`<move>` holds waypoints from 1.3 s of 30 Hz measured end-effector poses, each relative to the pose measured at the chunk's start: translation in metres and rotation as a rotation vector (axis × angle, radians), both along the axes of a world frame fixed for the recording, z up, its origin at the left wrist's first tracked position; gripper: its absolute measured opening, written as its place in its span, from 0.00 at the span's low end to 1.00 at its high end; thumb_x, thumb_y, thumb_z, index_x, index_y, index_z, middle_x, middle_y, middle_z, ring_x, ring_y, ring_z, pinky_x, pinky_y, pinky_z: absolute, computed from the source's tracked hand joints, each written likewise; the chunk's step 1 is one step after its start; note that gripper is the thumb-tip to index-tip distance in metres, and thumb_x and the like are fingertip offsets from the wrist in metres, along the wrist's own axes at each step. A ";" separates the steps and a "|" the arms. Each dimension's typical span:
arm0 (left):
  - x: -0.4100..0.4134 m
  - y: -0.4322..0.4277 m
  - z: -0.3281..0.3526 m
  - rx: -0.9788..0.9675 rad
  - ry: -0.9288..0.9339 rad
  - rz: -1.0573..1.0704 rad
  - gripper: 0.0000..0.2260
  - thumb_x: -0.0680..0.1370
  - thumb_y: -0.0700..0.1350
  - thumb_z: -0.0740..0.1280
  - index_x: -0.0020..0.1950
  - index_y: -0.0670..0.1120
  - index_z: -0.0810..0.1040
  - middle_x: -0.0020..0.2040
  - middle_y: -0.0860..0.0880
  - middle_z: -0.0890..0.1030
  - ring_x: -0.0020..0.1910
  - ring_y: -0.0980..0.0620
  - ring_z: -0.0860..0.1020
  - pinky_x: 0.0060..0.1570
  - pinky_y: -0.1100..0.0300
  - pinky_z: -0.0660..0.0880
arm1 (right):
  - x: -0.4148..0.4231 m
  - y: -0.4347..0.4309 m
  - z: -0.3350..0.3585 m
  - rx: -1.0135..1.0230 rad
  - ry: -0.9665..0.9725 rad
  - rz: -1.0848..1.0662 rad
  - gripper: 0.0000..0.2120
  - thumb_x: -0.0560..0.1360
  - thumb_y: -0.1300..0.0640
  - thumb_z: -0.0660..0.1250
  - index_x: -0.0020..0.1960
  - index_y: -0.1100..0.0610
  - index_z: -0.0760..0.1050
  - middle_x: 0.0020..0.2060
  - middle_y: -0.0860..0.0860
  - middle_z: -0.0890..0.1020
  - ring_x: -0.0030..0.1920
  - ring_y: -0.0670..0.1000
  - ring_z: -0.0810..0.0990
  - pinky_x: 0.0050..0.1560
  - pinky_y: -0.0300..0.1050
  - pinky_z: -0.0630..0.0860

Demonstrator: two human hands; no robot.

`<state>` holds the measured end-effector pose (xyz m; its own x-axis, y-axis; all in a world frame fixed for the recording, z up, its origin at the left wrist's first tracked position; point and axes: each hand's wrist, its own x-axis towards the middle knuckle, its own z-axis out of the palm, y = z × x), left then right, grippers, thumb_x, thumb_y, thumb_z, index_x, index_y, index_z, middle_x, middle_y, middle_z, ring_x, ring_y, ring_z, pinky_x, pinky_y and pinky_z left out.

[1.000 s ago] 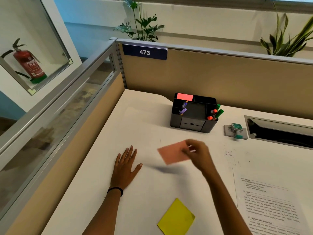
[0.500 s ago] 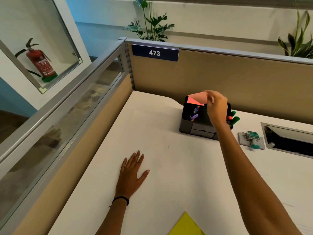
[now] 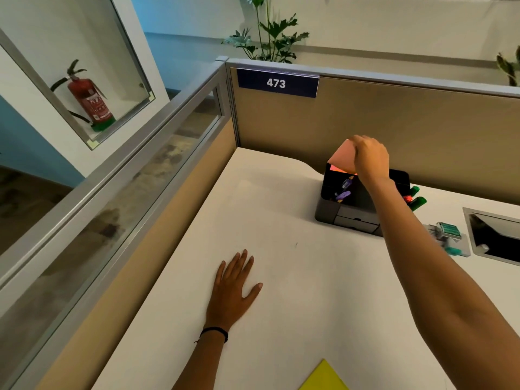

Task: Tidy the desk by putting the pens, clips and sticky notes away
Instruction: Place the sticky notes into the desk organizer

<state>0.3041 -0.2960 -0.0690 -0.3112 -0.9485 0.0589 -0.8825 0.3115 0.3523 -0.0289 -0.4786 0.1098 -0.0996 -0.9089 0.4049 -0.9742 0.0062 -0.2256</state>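
Pinching pink sticky note over black organizer: right hand; left hand flat on desk.

A dark blue nameplate on the partition reads 473.

White desk, black organiser, yellow sticky note

My right hand has carried the pink sticky note from low over the desk, close in front of me, out to the black organizer. Since half a second ago the note has tipped steeper under my fingertips, its lower edge down by the pink pad beneath my hand.
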 end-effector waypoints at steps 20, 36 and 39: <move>0.001 0.001 0.001 0.003 0.019 -0.007 0.31 0.77 0.66 0.48 0.75 0.52 0.55 0.76 0.54 0.53 0.75 0.56 0.51 0.74 0.58 0.41 | -0.007 0.028 -0.005 0.040 -0.072 -0.023 0.22 0.73 0.75 0.56 0.63 0.62 0.73 0.60 0.62 0.78 0.58 0.64 0.75 0.58 0.57 0.71; -0.008 0.040 0.010 0.057 0.037 -0.040 0.34 0.76 0.66 0.39 0.75 0.49 0.56 0.76 0.50 0.53 0.75 0.51 0.52 0.72 0.60 0.38 | 0.023 0.239 -0.076 0.173 -0.547 0.057 0.16 0.74 0.76 0.58 0.54 0.63 0.78 0.52 0.60 0.81 0.49 0.58 0.81 0.51 0.47 0.76; -0.010 0.053 0.012 0.059 0.049 -0.048 0.35 0.75 0.67 0.38 0.75 0.48 0.57 0.76 0.48 0.56 0.75 0.50 0.53 0.73 0.59 0.39 | 0.027 0.275 -0.090 0.373 -0.557 0.162 0.15 0.74 0.73 0.59 0.53 0.60 0.79 0.49 0.57 0.83 0.47 0.56 0.82 0.50 0.46 0.78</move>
